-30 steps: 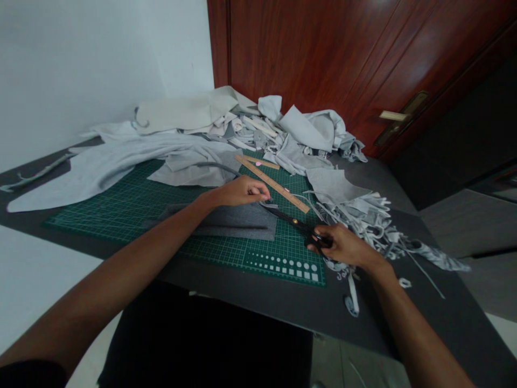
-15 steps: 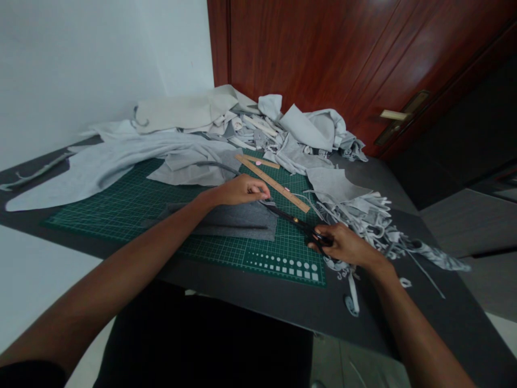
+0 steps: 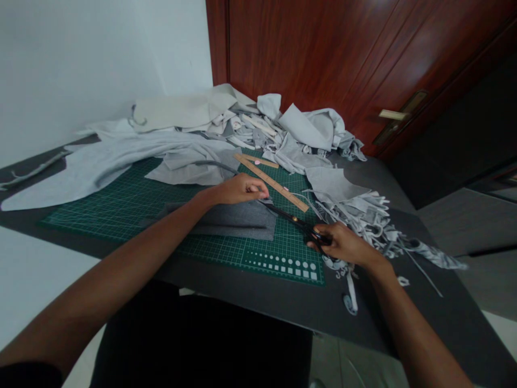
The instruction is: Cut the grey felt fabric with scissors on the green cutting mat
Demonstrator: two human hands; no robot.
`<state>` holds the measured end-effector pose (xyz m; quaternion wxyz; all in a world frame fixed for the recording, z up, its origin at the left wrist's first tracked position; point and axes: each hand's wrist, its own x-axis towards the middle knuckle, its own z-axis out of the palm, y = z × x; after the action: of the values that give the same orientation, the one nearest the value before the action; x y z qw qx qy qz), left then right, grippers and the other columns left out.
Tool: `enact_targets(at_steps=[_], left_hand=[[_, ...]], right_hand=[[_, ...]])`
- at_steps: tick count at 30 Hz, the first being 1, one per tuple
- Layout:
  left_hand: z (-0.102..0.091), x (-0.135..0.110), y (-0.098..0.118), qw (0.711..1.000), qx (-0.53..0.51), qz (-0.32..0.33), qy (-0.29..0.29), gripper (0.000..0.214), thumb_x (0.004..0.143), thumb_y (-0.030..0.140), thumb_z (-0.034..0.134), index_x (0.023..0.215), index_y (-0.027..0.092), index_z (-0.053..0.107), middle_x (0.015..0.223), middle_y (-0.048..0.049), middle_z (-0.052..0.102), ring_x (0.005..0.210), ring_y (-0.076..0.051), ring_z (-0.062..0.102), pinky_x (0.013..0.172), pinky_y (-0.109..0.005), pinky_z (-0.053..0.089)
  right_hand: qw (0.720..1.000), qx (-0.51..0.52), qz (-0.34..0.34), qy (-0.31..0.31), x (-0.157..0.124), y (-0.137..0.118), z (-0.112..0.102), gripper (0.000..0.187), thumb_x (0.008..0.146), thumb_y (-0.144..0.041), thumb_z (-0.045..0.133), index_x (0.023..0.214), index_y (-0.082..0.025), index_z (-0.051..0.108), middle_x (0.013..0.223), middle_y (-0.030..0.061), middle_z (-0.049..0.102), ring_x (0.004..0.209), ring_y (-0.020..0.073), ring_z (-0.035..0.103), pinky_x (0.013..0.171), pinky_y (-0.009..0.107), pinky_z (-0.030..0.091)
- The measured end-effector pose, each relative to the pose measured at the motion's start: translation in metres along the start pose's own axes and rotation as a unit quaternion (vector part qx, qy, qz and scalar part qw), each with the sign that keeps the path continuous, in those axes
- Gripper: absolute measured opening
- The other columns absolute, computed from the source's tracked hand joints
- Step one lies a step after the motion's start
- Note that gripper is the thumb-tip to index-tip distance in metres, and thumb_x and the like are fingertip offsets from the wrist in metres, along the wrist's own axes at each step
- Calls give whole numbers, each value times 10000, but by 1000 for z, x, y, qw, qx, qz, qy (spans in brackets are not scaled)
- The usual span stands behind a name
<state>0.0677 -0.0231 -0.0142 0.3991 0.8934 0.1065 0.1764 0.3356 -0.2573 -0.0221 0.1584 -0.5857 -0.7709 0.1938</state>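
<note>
A dark grey fabric piece [image 3: 238, 218] lies on the green cutting mat [image 3: 133, 202]. My left hand [image 3: 238, 189] is closed in a pinch on the fabric's far right corner. Black scissors [image 3: 297, 221] point their blades at that corner, and my right hand [image 3: 343, 243] grips their handles at the mat's right edge. A wooden ruler [image 3: 274, 183] lies diagonally just beyond the scissors.
Light grey cloth [image 3: 121, 153] and a heap of cut scraps [image 3: 299, 134] cover the back of the dark table [image 3: 258, 299]. Thin fabric strips [image 3: 371, 218] pile up to the right of my right hand. A red-brown door [image 3: 343, 59] with a handle [image 3: 393, 115] stands behind.
Almost nothing has moved; both hands keep their hold, with the scissors' blades staying at the fabric corner.
</note>
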Motion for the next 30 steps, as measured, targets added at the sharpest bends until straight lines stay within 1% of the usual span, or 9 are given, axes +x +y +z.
enact_targets(at_steps=[10,18,30], left_hand=[[-1,0,3,1000,6,9,-5,289,885,408,644,977,149,734,816,-52,754,705,-118,654,630,-197,441],[-2,0,6,1000,20,11,-2,299,874,424,653,954,148,737,750,-36,739,696,-139,658,601,-198,426],[-1,0,2,999,25,23,-4,260,876,386,652,949,154,745,734,-34,736,687,-124,649,600,-195,419]], right_hand=[[1000,-9,3,3,0,-3,-2,348,906,-391,613,664,-199,451,572,-52,453,520,90,369,519,245,271],[1000,-7,1,4,0,-4,-3,317,903,-361,613,667,-199,478,573,-45,484,518,96,383,527,253,272],[999,-28,-14,8,0,-1,-2,304,907,-344,608,669,-194,493,580,-37,501,509,94,387,530,260,270]])
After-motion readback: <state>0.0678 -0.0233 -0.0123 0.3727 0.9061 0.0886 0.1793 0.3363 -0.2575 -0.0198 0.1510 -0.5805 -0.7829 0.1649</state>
